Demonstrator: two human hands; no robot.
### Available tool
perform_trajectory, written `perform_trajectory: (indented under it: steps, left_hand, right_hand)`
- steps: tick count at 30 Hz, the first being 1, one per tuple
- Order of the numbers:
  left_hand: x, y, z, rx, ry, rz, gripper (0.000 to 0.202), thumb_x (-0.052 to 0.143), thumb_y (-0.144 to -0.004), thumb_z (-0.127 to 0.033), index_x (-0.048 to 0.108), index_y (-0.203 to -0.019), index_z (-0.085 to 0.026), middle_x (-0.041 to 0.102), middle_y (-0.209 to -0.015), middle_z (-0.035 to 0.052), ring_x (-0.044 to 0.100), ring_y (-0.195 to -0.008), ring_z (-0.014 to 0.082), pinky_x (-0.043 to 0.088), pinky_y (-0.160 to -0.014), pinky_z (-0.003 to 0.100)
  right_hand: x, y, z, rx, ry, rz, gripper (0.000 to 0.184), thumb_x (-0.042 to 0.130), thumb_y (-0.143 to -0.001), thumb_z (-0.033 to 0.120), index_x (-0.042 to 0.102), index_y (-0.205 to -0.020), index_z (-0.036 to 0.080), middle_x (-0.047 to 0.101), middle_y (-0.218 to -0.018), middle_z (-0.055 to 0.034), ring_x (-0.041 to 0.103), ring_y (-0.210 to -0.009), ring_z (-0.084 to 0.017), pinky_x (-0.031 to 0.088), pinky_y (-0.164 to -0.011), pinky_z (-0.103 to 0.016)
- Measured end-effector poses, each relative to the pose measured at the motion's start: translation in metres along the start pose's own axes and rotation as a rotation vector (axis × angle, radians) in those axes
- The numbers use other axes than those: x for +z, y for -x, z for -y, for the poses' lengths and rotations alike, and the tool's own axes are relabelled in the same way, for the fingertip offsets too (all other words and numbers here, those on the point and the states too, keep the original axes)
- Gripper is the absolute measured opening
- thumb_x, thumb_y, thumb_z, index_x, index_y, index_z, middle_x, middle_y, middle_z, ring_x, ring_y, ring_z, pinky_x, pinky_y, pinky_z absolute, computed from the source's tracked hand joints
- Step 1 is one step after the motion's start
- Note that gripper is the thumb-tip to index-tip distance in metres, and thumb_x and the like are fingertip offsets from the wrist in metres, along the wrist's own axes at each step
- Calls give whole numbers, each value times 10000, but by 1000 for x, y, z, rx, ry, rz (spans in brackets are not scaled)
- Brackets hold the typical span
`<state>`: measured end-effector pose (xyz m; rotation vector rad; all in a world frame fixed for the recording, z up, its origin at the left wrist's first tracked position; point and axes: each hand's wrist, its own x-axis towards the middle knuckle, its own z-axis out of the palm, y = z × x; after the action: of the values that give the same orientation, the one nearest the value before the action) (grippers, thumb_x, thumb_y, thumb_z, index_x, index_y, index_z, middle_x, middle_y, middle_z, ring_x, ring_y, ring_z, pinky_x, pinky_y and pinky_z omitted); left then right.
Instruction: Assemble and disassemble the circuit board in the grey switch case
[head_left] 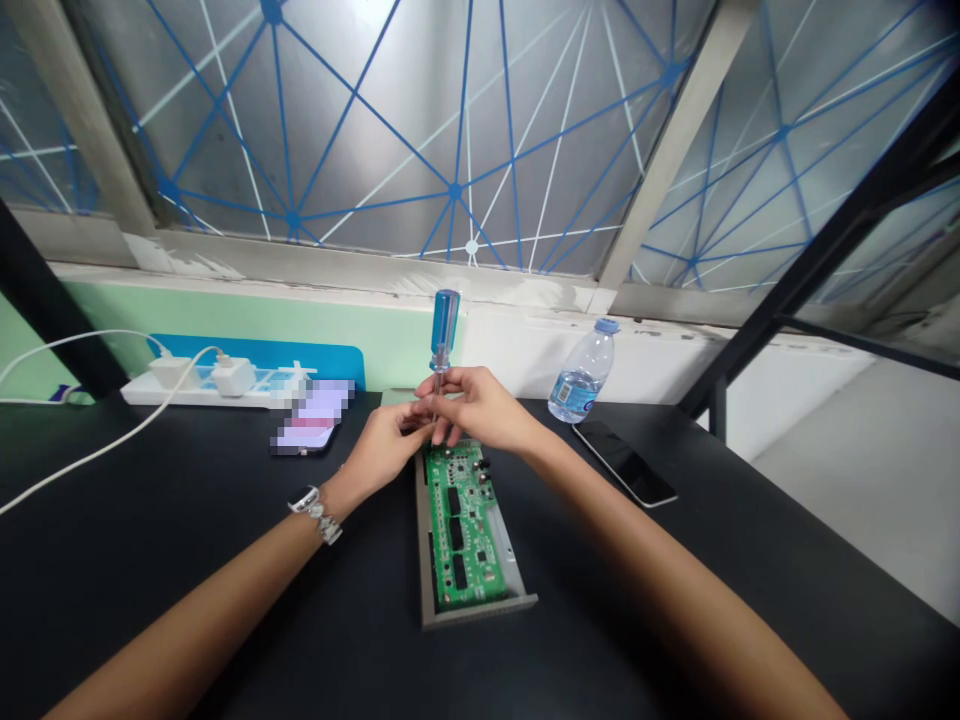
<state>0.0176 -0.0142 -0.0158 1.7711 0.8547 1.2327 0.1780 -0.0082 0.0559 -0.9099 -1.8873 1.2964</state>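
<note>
A green circuit board lies in a shallow grey metal tray on the black table. A screwdriver with a clear blue handle stands upright over the board's far end. My right hand pinches its shaft just below the handle. My left hand, a watch on its wrist, closes its fingertips round the lower shaft near the tip, right at the board's far edge. The tip itself is hidden behind my fingers.
A plastic water bottle and a dark phone lie to the right. Another phone sits left of my hands, before a white power strip with chargers and cables. The table's edge runs along the right.
</note>
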Motion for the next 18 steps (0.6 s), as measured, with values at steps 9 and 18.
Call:
perform_trajectory:
  steps: [9, 18]
  left_hand:
    - [9, -1, 1, -50, -7, -45, 258, 672, -830, -371, 717, -779, -122, 762, -789, 75, 706, -780, 232, 537, -723, 310]
    - [-8, 5, -7, -88, -11, -50, 210, 705, -801, -324, 729, -895, -138, 771, -907, 88, 720, -850, 228, 559, -808, 345]
  right_hand:
    - [2, 0, -5, -69, 153, -165, 205, 689, -817, 346, 588, -816, 168, 605, -552, 26, 596, -453, -106, 481, -411, -188]
    - [-15, 0, 0, -44, 99, -101, 114, 682, -801, 238, 609, -834, 156, 648, -716, -5, 667, -535, -116, 475, -402, -166]
